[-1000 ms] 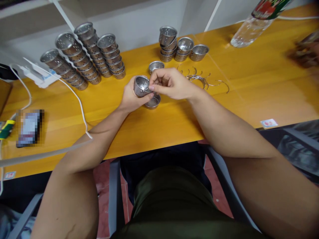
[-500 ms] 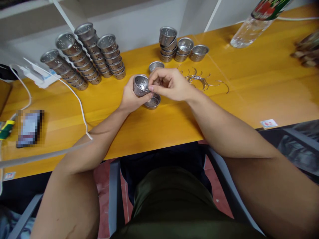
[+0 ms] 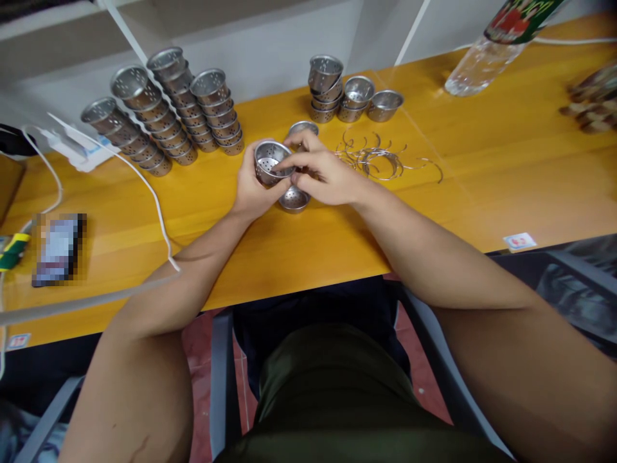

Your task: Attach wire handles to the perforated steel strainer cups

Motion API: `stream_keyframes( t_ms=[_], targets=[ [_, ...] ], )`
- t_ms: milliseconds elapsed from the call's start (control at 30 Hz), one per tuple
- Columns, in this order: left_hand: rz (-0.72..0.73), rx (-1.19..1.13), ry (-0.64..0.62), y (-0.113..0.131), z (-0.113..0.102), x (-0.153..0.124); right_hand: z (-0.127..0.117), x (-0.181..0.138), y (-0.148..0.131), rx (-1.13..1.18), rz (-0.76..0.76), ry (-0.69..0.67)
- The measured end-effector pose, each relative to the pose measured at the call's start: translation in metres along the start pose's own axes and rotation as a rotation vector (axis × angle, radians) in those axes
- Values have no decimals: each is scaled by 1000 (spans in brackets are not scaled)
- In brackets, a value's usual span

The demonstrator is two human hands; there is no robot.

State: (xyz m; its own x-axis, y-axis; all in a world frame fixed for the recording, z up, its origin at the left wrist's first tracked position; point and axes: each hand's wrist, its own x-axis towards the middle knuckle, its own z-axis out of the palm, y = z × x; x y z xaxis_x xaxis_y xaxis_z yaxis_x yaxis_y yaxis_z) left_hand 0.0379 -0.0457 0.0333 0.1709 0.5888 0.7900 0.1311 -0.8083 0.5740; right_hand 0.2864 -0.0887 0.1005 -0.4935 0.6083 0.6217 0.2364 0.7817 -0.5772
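I see the perforated metal cup [image 3: 266, 175] in the left hand [image 3: 250, 186], above the desk [image 3: 308, 251].
The left fingers wrap it; the index finger of the right hand [image 3: 325, 170] dips inside, but from here I can't tell whether the thumb pinches anything. A loose cup [image 3: 294, 200] sits just near, curved wires [image 3: 378, 168] right, cup stacks [image 3: 179, 119] far left; a white cable [image 3: 157, 209] crosses my view of the left forearm [image 3: 190, 273].

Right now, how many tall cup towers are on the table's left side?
4, side by side: leftmost tower, second tower, third tower, rightmost tower. Others could hide behind.
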Motion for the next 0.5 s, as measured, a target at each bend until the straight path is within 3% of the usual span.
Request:
stream_keyframes(
  t_ms=[233,333,433,500],
  targets=[
    [-241,4,-157,8,-13,5,2,-1,1,68,-5,1],
    [-140,23,-151,-2,-14,5,-2,1,-2,53,37,42],
    [-57,46,-102,-16,-14,4,-22,8,-1,-67,69,185],
    [-43,105,-81,-23,-16,3,-50,13,12,-214,79,391]
  ],
)
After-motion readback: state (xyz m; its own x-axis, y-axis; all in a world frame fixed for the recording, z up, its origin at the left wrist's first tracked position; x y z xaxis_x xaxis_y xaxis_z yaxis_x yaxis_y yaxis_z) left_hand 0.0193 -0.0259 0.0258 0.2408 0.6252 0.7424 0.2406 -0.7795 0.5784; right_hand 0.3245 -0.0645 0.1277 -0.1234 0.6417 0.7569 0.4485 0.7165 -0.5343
